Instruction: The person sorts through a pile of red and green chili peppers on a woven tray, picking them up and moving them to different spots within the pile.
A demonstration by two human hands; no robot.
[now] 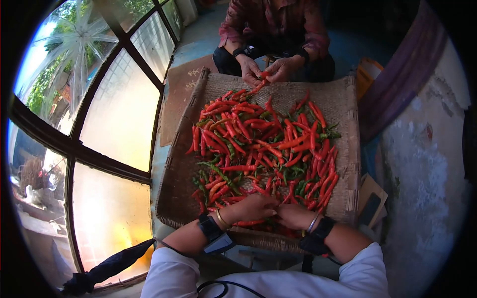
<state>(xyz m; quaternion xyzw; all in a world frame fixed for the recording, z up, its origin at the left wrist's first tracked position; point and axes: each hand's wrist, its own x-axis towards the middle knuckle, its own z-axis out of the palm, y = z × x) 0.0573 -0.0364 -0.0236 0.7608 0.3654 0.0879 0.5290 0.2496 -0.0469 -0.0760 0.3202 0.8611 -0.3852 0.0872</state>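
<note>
My left hand [254, 207] and my right hand [295, 216] meet over the near side of a woven basket tray [348, 99]. Both have their fingers bent inward and closed, close to touching each other. Whatever lies between the fingertips is hidden by the hands. Red chili peppers [238, 124], heaped with some green chili stems and green peppers, cover the middle of the tray. A few red chilies [248, 223] lie just below my hands, near the tray's front rim.
Across the tray sits another person, whose hands [266, 69] hold a red chili at the far rim. A paned window [119, 109] runs along the left, with a folded dark umbrella [109, 265] below it. A cardboard box [371, 198] stands right of the tray.
</note>
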